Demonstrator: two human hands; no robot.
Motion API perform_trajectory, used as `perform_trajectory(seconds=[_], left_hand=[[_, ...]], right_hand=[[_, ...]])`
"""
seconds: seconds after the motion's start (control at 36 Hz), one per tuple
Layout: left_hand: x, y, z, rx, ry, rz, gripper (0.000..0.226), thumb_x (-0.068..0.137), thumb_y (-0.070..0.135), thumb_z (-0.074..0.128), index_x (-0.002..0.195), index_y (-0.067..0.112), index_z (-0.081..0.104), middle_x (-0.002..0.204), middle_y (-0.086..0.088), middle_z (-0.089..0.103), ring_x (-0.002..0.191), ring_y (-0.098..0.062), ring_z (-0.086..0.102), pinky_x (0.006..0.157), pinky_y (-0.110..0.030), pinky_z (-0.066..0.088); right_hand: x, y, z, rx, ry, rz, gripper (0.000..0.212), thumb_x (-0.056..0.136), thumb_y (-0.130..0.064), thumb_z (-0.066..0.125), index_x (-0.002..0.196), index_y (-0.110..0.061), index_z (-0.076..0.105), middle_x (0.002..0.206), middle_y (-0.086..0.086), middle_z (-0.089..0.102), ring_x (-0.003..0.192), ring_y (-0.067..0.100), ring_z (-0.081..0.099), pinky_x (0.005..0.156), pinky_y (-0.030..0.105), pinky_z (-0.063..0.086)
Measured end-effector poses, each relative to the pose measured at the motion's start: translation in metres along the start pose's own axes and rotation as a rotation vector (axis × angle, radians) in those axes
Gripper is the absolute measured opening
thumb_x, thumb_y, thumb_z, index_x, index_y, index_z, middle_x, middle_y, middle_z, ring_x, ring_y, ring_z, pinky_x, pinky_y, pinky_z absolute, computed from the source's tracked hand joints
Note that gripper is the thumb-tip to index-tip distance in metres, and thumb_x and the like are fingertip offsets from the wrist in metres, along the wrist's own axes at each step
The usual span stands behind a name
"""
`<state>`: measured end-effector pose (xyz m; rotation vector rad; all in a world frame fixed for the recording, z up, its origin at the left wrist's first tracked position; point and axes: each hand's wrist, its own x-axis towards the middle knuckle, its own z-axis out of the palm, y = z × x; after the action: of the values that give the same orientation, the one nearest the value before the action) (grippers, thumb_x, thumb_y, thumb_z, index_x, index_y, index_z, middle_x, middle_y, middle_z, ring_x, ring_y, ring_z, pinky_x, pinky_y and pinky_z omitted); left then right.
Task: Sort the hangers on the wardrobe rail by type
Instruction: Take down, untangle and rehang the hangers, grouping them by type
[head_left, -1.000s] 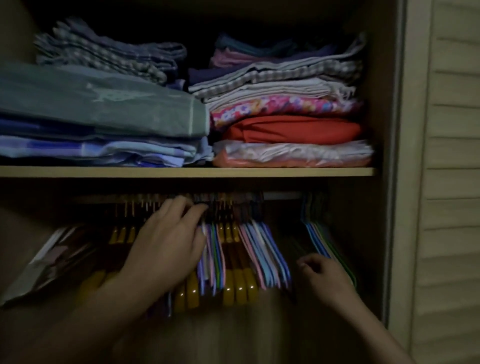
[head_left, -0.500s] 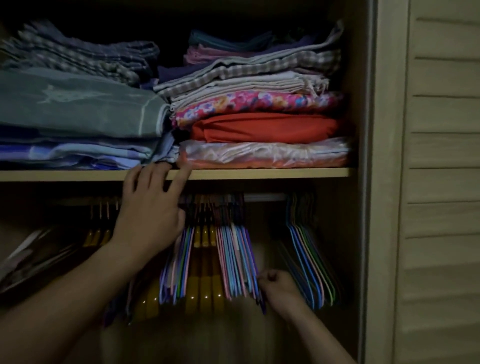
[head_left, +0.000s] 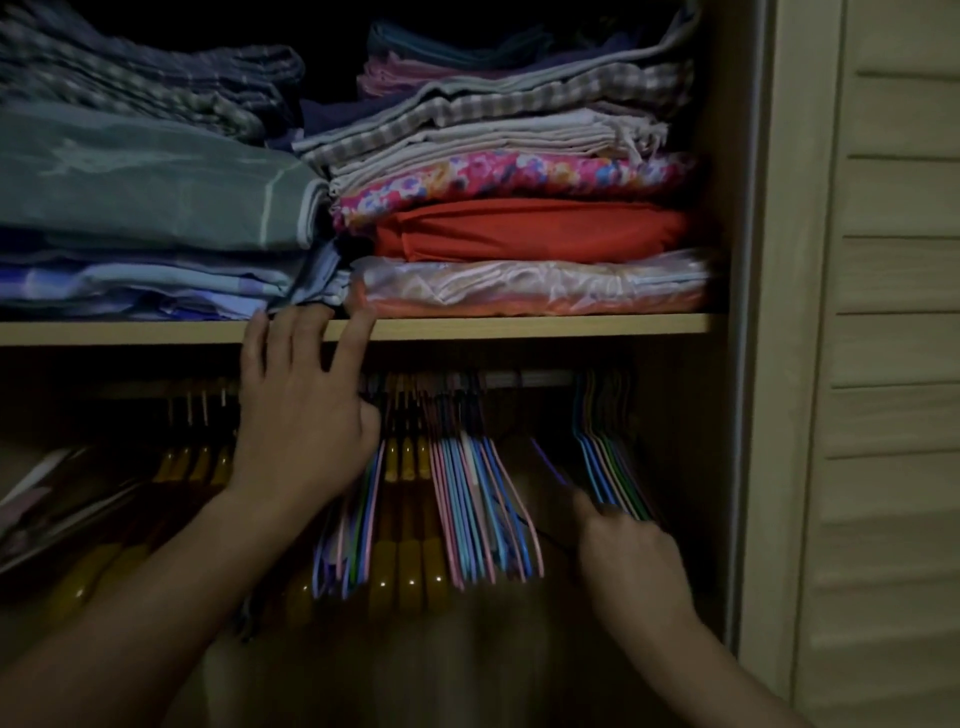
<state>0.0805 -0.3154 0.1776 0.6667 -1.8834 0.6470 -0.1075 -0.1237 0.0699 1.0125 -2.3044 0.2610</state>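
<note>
A rail (head_left: 530, 378) under the shelf carries mixed hangers. Thick yellow hangers (head_left: 192, 462) hang at the left, and more yellow ones (head_left: 408, 525) sit between two bunches of thin coloured hangers (head_left: 483, 509). A further thin bunch (head_left: 613, 462) hangs at the far right. My left hand (head_left: 301, 415) is raised in front of the hooks, its straight fingers touching the shelf edge (head_left: 519, 328). My right hand (head_left: 628, 551), blurred, is low beside the far-right bunch and pinches the lower end of a thin purple hanger (head_left: 548, 465) that slants between the bunches.
Folded clothes (head_left: 519, 234) are stacked on the shelf above. The wardrobe side and a slatted door (head_left: 883, 364) stand close on the right. A flat packet (head_left: 47, 499) leans at the lower left. A gap on the rail separates the middle and right bunches.
My left hand rose from the hooks to the shelf edge. My right hand went from the middle thin bunch rightward to the far-right bunch, taking a purple hanger along.
</note>
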Motion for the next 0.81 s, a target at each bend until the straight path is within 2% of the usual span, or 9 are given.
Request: perform_trajectory(seconds=[0.08,0.22,0.28,0.36,0.44,0.56,0.64,0.69,0.81], left_hand=[[0.0,-0.001,0.0,-0.009,-0.001,-0.001,0.087,0.074,0.023,0.066,0.153,0.015,0.031,0.139,-0.024,0.04,0.137,-0.042,0.033,0.121,-0.057,0.014],[0.0,0.0,0.001,-0.006,0.001,0.0,0.088,0.073,0.025,0.067,0.152,0.013,0.03,0.137,-0.025,0.038,0.135,-0.044,0.032,0.121,-0.058,0.012],[-0.001,0.001,0.001,-0.005,-0.002,-0.005,0.088,0.074,0.026,0.066,0.152,0.014,0.028,0.138,-0.025,0.038,0.136,-0.044,0.032,0.121,-0.058,0.011],[-0.001,0.001,0.0,-0.006,-0.017,-0.009,0.089,0.075,0.028,0.065,0.154,0.015,0.025,0.14,-0.025,0.036,0.138,-0.044,0.03,0.121,-0.058,0.011],[-0.002,0.0,-0.001,-0.026,-0.016,-0.009,0.087,0.075,0.027,0.064,0.153,0.015,0.028,0.141,-0.024,0.038,0.139,-0.042,0.03,0.121,-0.058,0.012],[-0.003,0.0,-0.004,-0.035,-0.026,-0.012,0.085,0.077,0.028,0.062,0.154,0.017,0.028,0.142,-0.022,0.039,0.14,-0.04,0.031,0.121,-0.057,0.013],[-0.003,0.0,-0.007,-0.045,-0.03,-0.015,0.084,0.078,0.027,0.061,0.154,0.018,0.028,0.143,-0.021,0.039,0.141,-0.038,0.03,0.122,-0.055,0.012],[-0.003,0.0,-0.008,-0.053,-0.031,-0.016,0.082,0.078,0.027,0.061,0.153,0.018,0.03,0.142,-0.019,0.04,0.141,-0.037,0.031,0.122,-0.054,0.012],[-0.003,-0.001,-0.01,-0.055,-0.035,-0.01,0.083,0.077,0.026,0.061,0.154,0.018,0.03,0.142,-0.019,0.04,0.141,-0.037,0.032,0.121,-0.055,0.014]], right_hand=[[-0.001,0.019,0.002,-0.069,-0.052,0.081,0.056,0.098,-0.013,0.047,0.15,-0.023,0.03,0.105,0.001,0.067,0.088,0.02,0.069,0.063,0.031,0.048],[-0.002,0.032,0.007,-0.066,-0.053,0.137,0.054,0.096,-0.016,0.055,0.146,-0.024,0.035,0.105,-0.001,0.067,0.085,0.016,0.069,0.062,0.028,0.05],[-0.004,0.03,0.003,-0.028,-0.047,0.151,0.057,0.094,-0.017,0.057,0.146,-0.025,0.036,0.119,0.002,0.06,0.09,0.018,0.068,0.068,0.029,0.053],[-0.007,0.022,-0.003,0.001,-0.011,0.179,0.058,0.094,-0.023,0.061,0.145,-0.026,0.035,0.141,0.009,0.034,0.085,0.015,0.066,0.07,0.027,0.054],[-0.011,0.011,-0.004,0.08,0.088,0.168,0.042,0.096,-0.035,0.056,0.135,-0.028,0.043,0.132,0.004,0.033,0.066,0.008,0.056,0.058,0.02,0.049],[-0.007,-0.012,0.002,0.337,0.165,0.066,0.027,0.096,-0.035,0.051,0.12,-0.026,0.06,0.11,-0.006,0.046,0.079,0.009,0.055,0.069,0.025,0.049],[0.005,-0.028,0.013,0.646,0.022,0.092,0.035,0.101,-0.037,0.048,0.132,-0.023,0.058,0.11,-0.01,0.044,0.092,0.004,0.045,0.082,0.02,0.037],[0.013,-0.034,0.021,0.856,-0.159,0.171,0.036,0.1,-0.045,0.047,0.127,-0.024,0.059,0.114,-0.009,0.052,0.097,0.003,0.051,0.087,0.018,0.042],[0.018,-0.043,0.028,1.305,-0.415,0.318,0.026,0.099,-0.039,0.055,0.092,-0.018,0.069,0.085,-0.005,0.069,0.073,0.004,0.062,0.063,0.014,0.046]])
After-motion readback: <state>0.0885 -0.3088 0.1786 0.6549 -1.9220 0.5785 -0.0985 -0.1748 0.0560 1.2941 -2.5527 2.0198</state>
